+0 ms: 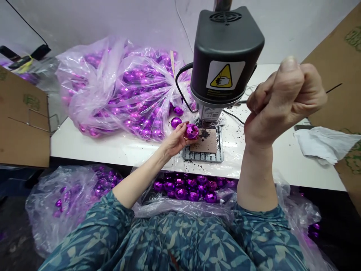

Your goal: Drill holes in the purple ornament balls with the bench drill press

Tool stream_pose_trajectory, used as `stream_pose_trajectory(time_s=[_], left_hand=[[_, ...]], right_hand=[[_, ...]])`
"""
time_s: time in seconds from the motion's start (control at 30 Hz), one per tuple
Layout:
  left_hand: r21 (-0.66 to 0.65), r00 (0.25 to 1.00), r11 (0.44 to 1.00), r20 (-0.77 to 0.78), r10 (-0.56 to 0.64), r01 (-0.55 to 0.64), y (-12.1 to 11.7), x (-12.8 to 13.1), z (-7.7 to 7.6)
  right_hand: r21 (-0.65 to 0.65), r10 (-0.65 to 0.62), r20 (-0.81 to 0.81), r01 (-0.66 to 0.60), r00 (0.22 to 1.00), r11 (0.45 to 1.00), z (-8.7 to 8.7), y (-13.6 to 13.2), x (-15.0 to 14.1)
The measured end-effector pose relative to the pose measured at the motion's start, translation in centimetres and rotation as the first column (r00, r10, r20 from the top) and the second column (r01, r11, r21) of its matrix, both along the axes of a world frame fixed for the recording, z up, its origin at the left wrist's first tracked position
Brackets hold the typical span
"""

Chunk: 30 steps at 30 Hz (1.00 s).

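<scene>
My left hand (178, 140) has its fingers closed round a shiny purple faceted ball (192, 131), at the left edge of a brown board (207, 145). The board lies on the slotted metal base (220, 156) of a small drill press (225, 49), scattered with dark chips. Its black motor housing bears a yellow hand-warning label and hides the tool's tip. Raised right of the housing, my right hand (287, 98) is a fist round the press lever (241, 102), most of which the fingers cover. Another purple ball (176, 122) rests just behind my left hand.
A big clear bag of purple balls (121, 90) fills the table's left. More balls (186, 188) lie in plastic below the front edge. Cardboard boxes (22, 120) flank both sides. A white cloth (324, 145) lies at right; a black cable (180, 84) loops beside the press.
</scene>
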State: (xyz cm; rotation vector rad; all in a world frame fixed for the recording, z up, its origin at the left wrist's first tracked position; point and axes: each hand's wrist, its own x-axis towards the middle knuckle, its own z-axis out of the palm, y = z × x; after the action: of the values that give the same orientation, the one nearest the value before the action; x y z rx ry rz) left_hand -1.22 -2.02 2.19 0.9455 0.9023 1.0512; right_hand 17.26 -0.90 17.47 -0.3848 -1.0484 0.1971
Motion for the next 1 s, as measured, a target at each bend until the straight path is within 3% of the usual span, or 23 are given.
stream_pose_trajectory(time_s=[0.17,0.37,0.5,0.7,0.83,1.0], left_hand=[[0.039,1.0,0.999,0.0,-0.016,0.016,0.0,0.6,-1.0],[0.275,0.976,0.96,-0.184,0.114,-0.06,0.7,0.9,-2.3],[0.369,0.941,0.929,-0.315,0.125,0.0,0.8,1.3,-3.2],[0.411,0.927,0.911,-0.355,0.118,0.042,0.9,1.9,-4.4],[0.445,0.87,0.895,-0.457,0.184,0.044,0.9,2.3,-4.8],[0.516,0.772,0.855,-0.563,0.297,0.048,0.1,3.1,-4.4]], right_hand=[[0.017,-0.005,0.002,0.005,1.0,1.0,-0.1,0.0,0.0],[-0.027,-0.097,0.045,0.098,0.994,0.995,-0.1,-0.1,-0.1],[-0.014,-0.09,0.028,0.09,0.996,0.996,-0.2,-0.3,-0.3],[-0.049,-0.096,0.036,0.097,0.995,0.994,-0.3,-0.7,-0.5],[-0.09,-0.123,0.067,0.128,0.99,0.988,-0.4,-0.9,-0.4],[-0.065,-0.059,0.036,0.062,0.998,0.996,-0.4,-1.1,-0.3]])
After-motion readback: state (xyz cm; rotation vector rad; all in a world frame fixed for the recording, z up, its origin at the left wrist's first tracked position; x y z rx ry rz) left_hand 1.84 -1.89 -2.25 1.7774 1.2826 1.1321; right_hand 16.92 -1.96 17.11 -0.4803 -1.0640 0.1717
